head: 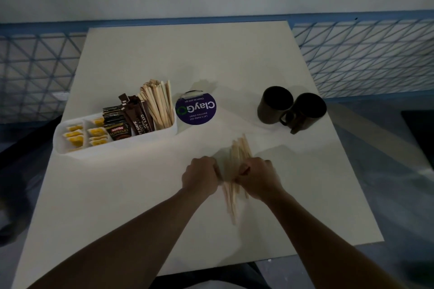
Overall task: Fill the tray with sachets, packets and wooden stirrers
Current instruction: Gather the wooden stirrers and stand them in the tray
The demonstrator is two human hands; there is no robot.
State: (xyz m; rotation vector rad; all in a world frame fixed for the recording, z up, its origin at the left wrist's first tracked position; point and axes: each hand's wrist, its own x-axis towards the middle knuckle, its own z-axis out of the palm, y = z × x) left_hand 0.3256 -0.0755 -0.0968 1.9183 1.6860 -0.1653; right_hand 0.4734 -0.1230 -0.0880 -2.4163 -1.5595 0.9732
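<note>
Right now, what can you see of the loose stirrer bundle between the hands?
The loose stirrers are thin, pale wooden sticks in a roughly aligned bunch. They point away from the person, fan slightly at both ends and are blurred. They sit low over the white table; whether they touch it is unclear. The right hand grips the middle, thumb across the sticks. The left hand is curled against the bundle's left side, its hold unclear.

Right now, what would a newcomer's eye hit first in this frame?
The left hand and right hand grip a blurred bundle of loose stirrers at the centre front of the table. At left, the white tray holds yellow sachets, dark packets and upright stirrers. Two dark mugs stand at right.
</note>
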